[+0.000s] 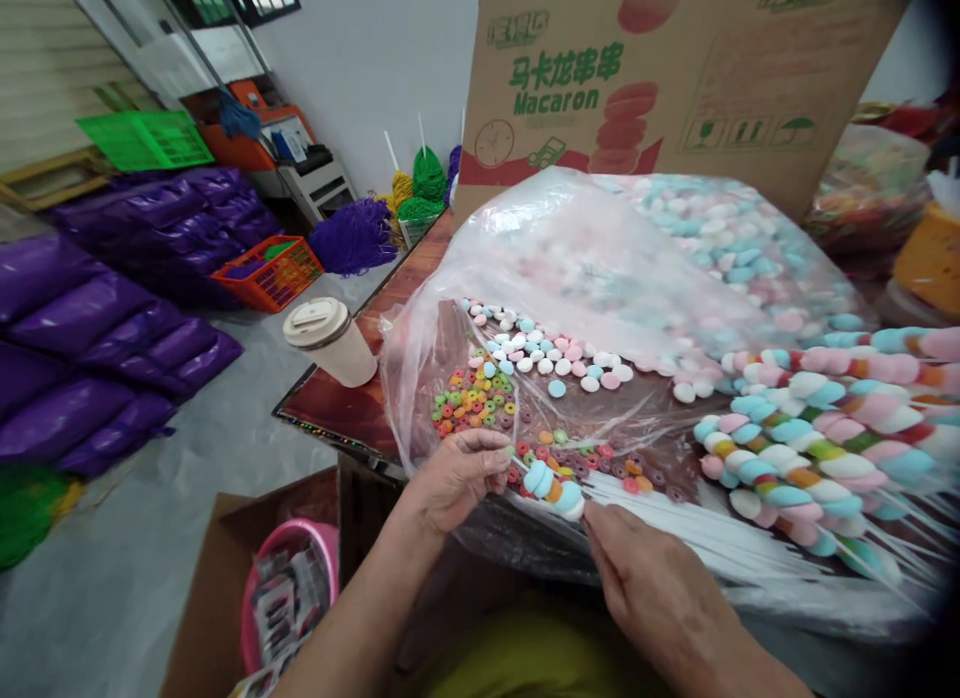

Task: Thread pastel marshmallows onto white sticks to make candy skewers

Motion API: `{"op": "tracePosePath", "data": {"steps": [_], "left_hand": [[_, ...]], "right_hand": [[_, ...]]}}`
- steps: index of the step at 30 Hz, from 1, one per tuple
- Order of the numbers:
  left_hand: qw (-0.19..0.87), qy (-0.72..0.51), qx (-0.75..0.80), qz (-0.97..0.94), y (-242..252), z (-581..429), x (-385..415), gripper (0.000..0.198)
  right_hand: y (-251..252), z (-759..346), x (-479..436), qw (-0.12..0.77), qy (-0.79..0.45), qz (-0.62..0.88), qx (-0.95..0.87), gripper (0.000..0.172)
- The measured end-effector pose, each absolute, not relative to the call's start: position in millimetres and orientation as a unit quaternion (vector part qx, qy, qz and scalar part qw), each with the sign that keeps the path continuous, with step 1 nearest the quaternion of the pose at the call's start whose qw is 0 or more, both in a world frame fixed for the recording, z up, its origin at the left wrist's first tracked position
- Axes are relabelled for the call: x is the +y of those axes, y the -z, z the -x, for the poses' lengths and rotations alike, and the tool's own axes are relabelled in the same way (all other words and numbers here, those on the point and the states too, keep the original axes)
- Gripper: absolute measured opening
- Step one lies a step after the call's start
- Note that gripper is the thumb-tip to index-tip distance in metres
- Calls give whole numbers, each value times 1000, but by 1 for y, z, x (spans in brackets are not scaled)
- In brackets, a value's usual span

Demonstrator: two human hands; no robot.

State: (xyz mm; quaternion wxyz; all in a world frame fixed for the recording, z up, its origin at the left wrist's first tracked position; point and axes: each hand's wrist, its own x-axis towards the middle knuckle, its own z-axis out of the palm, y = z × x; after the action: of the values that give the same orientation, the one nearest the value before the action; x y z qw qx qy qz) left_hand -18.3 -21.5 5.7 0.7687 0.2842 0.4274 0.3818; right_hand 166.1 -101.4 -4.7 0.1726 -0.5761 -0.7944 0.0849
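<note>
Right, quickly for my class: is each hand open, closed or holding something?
Left hand: closed in a pinch; what it grips is too small to tell.
Right hand: closed, holding the skewer of blue and orange pieces.

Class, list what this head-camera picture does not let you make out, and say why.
All in the head view:
- Right hand: finger grip on the sweet skewer, hidden by the back of the hand.
- Left hand: what, if anything, it pinches, too small.
- Sweets: their number, blurred by the cloudy plastic bag.
- Carton: small print, blurred.
- Orange container: its full shape, cut off by the right edge.
</note>
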Motion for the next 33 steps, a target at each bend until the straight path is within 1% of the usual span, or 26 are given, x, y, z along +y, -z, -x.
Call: {"op": "tracePosePath", "data": {"steps": [2, 4, 5, 6, 7, 9, 10, 12, 14, 15, 16, 19, 20, 21, 24, 26, 28, 30, 32, 33], "left_hand": [[778, -339, 424, -317, -6, 17, -24, 31], [745, -331, 442, -374, -8, 17, -21, 37], [695, -348, 471, -418, -9, 18, -16, 39], [618, -366, 508, -475, -10, 20, -9, 37], [524, -371, 547, -538, -10, 21, -1, 32], [352, -335, 605, -631, -9, 24, 16, 11], [304, -306, 618, -657, -8, 25, 23, 4], [282, -274, 626, -674, -6, 26, 33, 9], [295, -286, 623, -665, -5, 27, 34, 7], [331, -299, 616, -649, -6, 26, 32, 9], [392, -318, 602, -619, -7, 26, 28, 13], [636, -368, 506, -452, -12, 22, 12, 23], [690, -377, 472, -397, -13, 20, 7, 24], [719, -384, 453, -362, -14, 18, 3, 24], [741, -402, 435, -317, -13, 12, -3, 25], [752, -386, 429, -319, -11, 8, -4, 27], [773, -351, 416, -326, -8, 2, -3, 29], [786, -320, 406, -338, -8, -5, 3, 30], [759, -315, 419, -387, -10, -14, 16, 31], [717, -323, 440, -434, -12, -19, 25, 33]], "right_hand": [[5, -167, -102, 183, -101, 577, -789, 23], [6, -169, -100, 218, -151, 575, -774, 23], [7, -171, -98, 241, -176, 578, -759, 24], [8, -173, -96, 261, -195, 584, -743, 25], [10, -176, -94, 276, -208, 591, -729, 26], [11, -180, -92, 285, -216, 601, -715, 27], [12, -181, -91, 284, -218, 602, -714, 27], [13, -182, -93, 276, -219, 602, -717, 27], [13, -180, -95, 263, -206, 612, -717, 28], [13, -179, -95, 257, -197, 616, -718, 28], [12, -178, -96, 251, -191, 618, -720, 28], [10, -173, -93, 239, -183, 612, -731, 26], [9, -172, -92, 234, -181, 610, -735, 25], [8, -171, -92, 227, -177, 609, -739, 25], [5, -170, -92, 198, -162, 607, -752, 25], [3, -170, -94, 197, -154, 607, -754, 24], [4, -170, -94, 225, -158, 608, -745, 24], [5, -174, -88, 273, -176, 603, -729, 26], [6, -183, -75, 321, -198, 607, -699, 26], [6, -189, -64, 338, -205, 620, -677, 25]]}}
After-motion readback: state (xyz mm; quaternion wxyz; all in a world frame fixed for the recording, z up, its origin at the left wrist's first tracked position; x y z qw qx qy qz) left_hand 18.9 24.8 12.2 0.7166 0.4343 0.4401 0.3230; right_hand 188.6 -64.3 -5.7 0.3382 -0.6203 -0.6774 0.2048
